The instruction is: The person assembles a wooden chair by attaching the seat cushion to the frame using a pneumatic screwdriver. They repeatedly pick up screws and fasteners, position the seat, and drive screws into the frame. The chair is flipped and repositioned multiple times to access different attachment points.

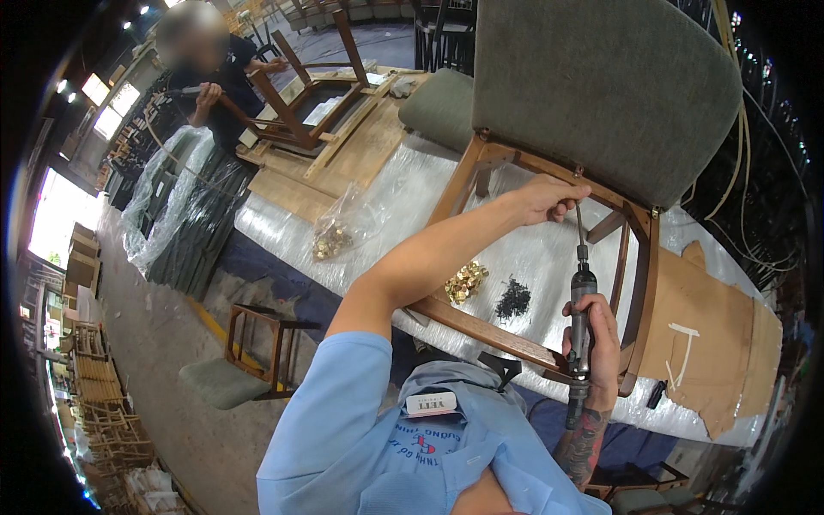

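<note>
A wooden chair frame (481, 328) with a grey-green upholstered back (601, 77) lies on the wrapped worktable before me. My right hand (598, 339) is wrapped around an inline power screwdriver (583, 287), its long bit pointing away from me. At the tip of that bit, my left hand (554, 199) is closed in a pinch against the frame's far rail; whatever is between the fingertips is too small to make out. Inside the frame, a pile of brass-coloured fittings (466, 281) lies beside a heap of small black screws (513, 298).
A clear bag of brass-coloured fittings (333, 239) sits to the left. Brown cardboard (708, 339) covers the table's right side. At far left, another person (219, 86) works on an upturned wooden chair frame (300, 112). A small chair (249, 360) stands on the floor.
</note>
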